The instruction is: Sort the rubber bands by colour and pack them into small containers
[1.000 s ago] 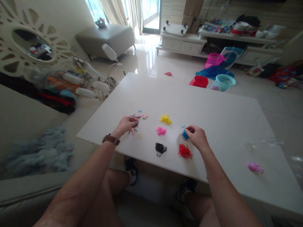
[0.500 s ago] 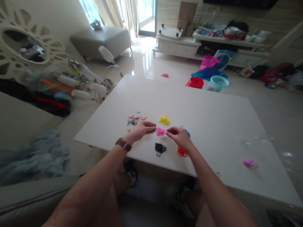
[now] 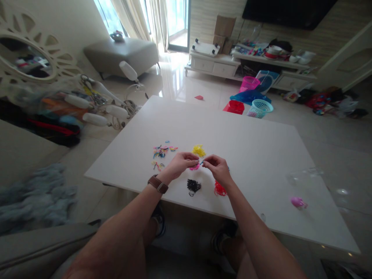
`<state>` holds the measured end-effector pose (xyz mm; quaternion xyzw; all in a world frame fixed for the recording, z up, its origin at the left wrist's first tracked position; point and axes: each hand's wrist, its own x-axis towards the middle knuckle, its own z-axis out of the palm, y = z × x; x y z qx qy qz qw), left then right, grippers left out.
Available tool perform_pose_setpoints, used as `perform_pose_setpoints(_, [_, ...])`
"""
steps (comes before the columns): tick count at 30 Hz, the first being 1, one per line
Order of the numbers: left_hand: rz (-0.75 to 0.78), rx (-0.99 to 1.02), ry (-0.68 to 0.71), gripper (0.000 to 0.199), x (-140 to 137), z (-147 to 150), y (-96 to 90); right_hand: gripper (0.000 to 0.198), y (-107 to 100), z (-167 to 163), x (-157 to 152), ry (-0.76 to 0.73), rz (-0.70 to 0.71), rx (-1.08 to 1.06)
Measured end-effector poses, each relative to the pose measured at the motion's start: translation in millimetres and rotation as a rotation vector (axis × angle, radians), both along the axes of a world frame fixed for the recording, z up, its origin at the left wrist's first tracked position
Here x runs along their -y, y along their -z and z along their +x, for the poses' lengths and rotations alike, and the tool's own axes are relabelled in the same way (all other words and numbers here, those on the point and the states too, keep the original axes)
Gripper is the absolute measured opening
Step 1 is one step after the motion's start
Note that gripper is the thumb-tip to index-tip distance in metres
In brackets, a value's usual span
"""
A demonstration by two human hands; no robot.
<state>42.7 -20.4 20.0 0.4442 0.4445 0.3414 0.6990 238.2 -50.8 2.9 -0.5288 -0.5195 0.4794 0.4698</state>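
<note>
Both hands meet over a pile of pink rubber bands (image 3: 194, 168), which they partly cover. My right hand (image 3: 217, 169) pinches a small blue rubber band (image 3: 201, 162) between thumb and fingertips. Close beside it, my left hand (image 3: 181, 163) is closed in a pinch; what it holds, if anything, is too small to make out. Yellow bands (image 3: 198, 150) lie just beyond the hands. Nearer me are black bands (image 3: 193, 185) and red bands (image 3: 220, 188), the red partly behind my right wrist. Mixed-colour bands (image 3: 160, 152) are scattered to the left. My right hand hides most of a blue pile.
The white table (image 3: 250, 155) carries a pink-purple object (image 3: 298, 202) and a clear, see-through item (image 3: 305, 176) at right. Past its far edge stand a red bin (image 3: 235, 107) and a light-blue basket (image 3: 260, 108). A white lamp (image 3: 116, 112) stands beyond the left edge.
My left hand has moved right, over the pink pile, and the hands are now closer together. The blue band now shows at my right fingertips; earlier a dark bluish bit showed at my left fingertips.
</note>
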Motion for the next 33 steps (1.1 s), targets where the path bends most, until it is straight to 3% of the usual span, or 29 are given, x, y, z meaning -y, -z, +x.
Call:
perform_pose_setpoints(5, [0.027,-0.023,0.009,0.032,2.3,0.2,0.8,0.024,3.7,31.6,-7.7,0.177,-0.04,0.106])
perform_pose_setpoints(9, [-0.024,-0.041,0.029,0.031,1.8,2.8,6.4,0.019,17.3,68.3,-10.7,0.319,-0.1,0.448])
perform_pose_setpoints(13, [-0.037,-0.05,0.043,0.029,-0.6,9.2,8.6,0.016,28.7,90.5,-7.6,0.334,-0.094,0.668])
perform_pose_setpoints(19, [-0.065,0.005,0.047,0.029,-1.3,21.5,10.6,0.016,33.7,95.0,-5.8,0.33,-0.108,0.783])
perform_pose_setpoints(23, [-0.082,0.039,0.061,0.032,0.3,25.0,12.5,0.024,22.7,73.1,-5.0,0.278,-0.091,0.574])
perform_pose_setpoints(28, [-0.09,0.092,0.097,0.038,2.7,25.0,13.8,0.035,3.0,29.9,2.7,-0.118,-0.088,0.098])
perform_pose_setpoints(33, [-0.063,0.048,0.078,0.038,3.9,24.5,9.9,0.038,-6.5,17.9,7.5,-0.148,-0.145,-0.014])
